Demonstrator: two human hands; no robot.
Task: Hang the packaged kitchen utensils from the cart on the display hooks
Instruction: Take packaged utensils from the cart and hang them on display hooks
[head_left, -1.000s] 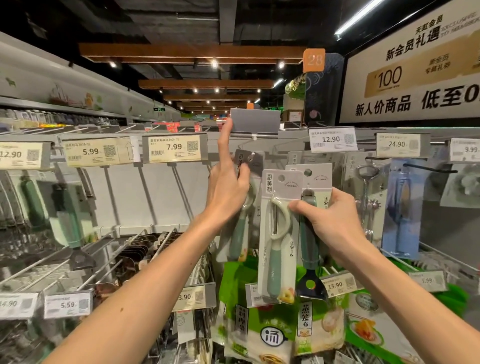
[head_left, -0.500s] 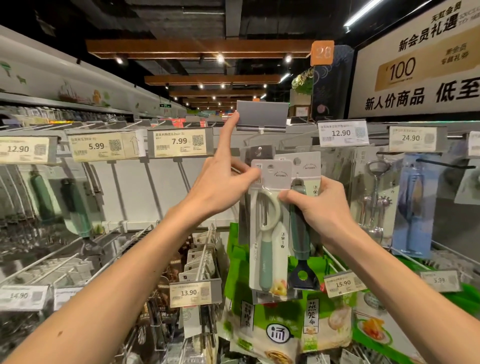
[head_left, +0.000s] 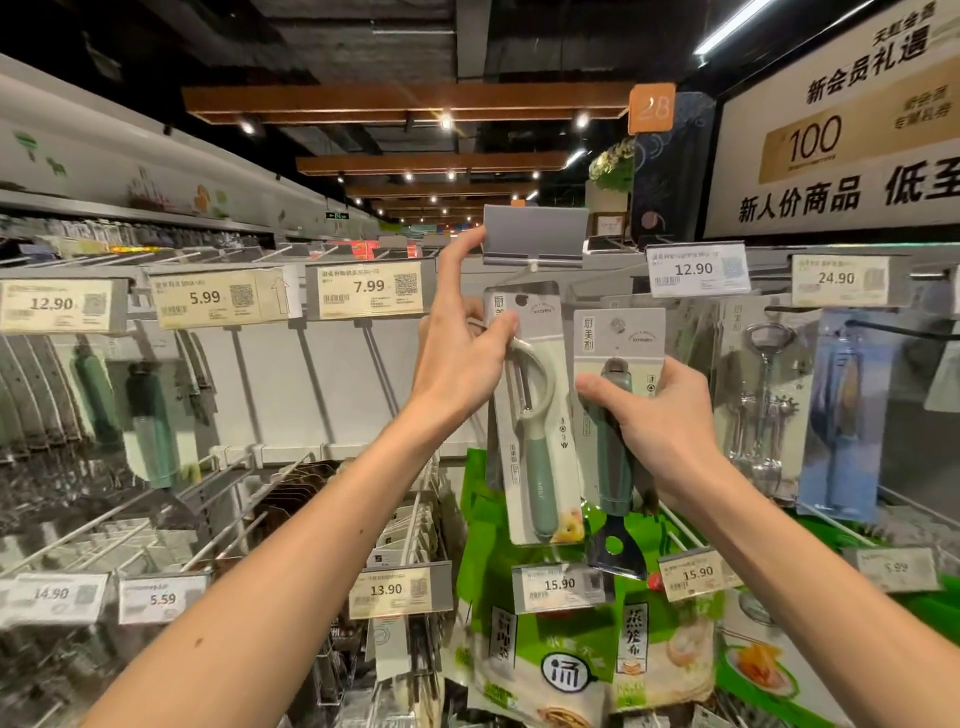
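The left hand reaches up to the blank grey tag. Its index finger touches the tag's lower left corner, while the thumb and curled fingers pinch the upper left edge of the peeler pack. That pack hangs upright directly below the tag, its punched hole just under the hook (whether the hook has entered the hole I cannot tell). Below and right of the tag, the right hand is wrapped tight round the scraper pack, thumb across the dark green handle. This pack sits just beside the peeler pack, its card top a little lower. Right of the tag sits a 12.90 label, and well below the tag hang green bags.
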